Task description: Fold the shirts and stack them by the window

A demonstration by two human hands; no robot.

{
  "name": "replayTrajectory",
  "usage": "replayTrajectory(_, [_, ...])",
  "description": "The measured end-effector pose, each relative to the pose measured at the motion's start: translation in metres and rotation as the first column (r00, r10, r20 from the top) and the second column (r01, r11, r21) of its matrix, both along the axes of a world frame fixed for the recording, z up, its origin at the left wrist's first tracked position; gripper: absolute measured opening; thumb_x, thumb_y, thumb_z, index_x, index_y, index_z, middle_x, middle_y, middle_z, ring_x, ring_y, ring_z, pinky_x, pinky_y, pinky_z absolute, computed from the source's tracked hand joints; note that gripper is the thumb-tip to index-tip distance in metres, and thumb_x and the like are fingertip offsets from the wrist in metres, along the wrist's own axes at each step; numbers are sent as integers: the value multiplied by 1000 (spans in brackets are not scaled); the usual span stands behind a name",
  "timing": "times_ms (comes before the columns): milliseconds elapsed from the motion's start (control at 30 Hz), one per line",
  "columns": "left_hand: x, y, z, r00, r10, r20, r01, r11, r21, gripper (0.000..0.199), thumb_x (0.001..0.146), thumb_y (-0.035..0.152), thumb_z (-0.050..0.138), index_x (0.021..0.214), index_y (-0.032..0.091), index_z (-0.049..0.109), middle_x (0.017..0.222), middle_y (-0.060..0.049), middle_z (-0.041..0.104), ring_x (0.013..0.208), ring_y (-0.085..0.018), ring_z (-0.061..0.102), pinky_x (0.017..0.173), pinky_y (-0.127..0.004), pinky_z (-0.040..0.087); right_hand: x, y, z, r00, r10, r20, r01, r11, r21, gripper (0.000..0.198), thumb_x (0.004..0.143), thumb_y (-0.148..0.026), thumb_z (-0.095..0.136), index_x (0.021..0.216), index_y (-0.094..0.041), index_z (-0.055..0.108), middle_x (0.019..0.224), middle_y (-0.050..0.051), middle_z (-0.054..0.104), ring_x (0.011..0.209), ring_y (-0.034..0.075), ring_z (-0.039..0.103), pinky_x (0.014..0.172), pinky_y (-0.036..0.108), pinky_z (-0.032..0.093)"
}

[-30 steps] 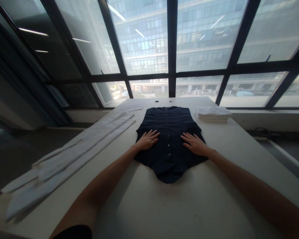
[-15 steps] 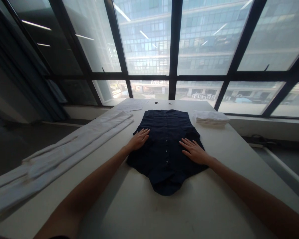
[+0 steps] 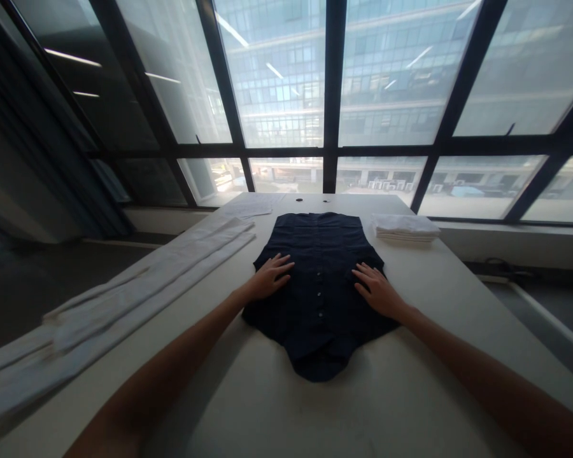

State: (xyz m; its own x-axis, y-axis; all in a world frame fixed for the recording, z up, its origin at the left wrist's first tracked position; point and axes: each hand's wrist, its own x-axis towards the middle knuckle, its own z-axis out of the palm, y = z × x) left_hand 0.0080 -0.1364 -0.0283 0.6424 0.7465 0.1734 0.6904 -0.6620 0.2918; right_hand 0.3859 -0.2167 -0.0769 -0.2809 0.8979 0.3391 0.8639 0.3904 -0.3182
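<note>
1. The dark blue garment (image 3: 308, 286) lies flat in the middle of the worktop (image 3: 286, 423), its curved end toward the near side.
2. The left hand (image 3: 270, 278) rests on it palm down, fingers a little apart, clamped on nothing.
3. The right hand (image 3: 378, 292) rests likewise at the opposite side; small buttons (image 3: 319, 294) run between both hands.
4. Long white cloths (image 3: 138, 305) follow the left edge; a folded white stack (image 3: 405, 228) is near the far right corner.
5. I judge the garment light, soft and easily creased; its side edges or far corners seem good for holding.
</note>
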Motion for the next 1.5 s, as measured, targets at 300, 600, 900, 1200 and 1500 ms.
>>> replayTrajectory(300, [-8, -121, 37, 882, -446, 155, 464, 757, -460, 70, 92, 28, 66, 155, 35, 39, 158, -5, 42, 145, -27, 39, 121, -42, 31, -22, -88, 49, 831, 531, -166, -554, 817, -160, 66, 73, -2, 51, 132, -28, 64, 128, 7, 62, 125, 24, 53, 111, 46, 41])
replayTrajectory(600, [5, -127, 12, 928, -284, 239, 348, 890, -296, 24, 99, 39, 58, 107, 25, 76, 114, -8, 65, 103, -21, 63, 95, -31, 49, -43, -89, 30, 892, 418, -172, -437, 895, -93, 5, 89, -26, 66, 91, -22, 68, 97, 6, 66, 95, 23, 60, 91, 40, 48])
replayTrajectory(900, [14, -116, -14, 942, 135, 307, -18, 935, -354, 35, 95, 48, 57, 96, 15, 70, 81, 0, 64, 73, -16, 55, 67, -26, 42, -49, -82, 13, 890, 37, -455, -149, 966, -212, 49, 92, -31, 60, 140, -21, 54, 81, -2, 66, 68, 15, 58, 67, 28, 46])
replayTrajectory(1200, [19, -121, -21, 962, 116, 247, -60, 973, -223, 48, 97, 35, 57, 144, 26, 56, 76, 3, 59, 69, -14, 55, 68, -25, 44, -50, -88, 18, 959, 204, -200, -228, 967, -110, 24, 90, -16, 58, 104, -22, 77, 88, 5, 71, 85, 20, 63, 82, 34, 45])
replayTrajectory(1500, [27, -134, -7, 993, -119, 15, 112, 966, 232, 42, 102, 30, 48, 142, 25, 57, 135, -10, 60, 127, -27, 53, 110, -46, 39, -53, -92, 27, 967, 254, 4, -255, 967, 19, 22, 98, -29, 57, 102, -21, 77, 88, 6, 68, 87, 22, 61, 86, 40, 47])
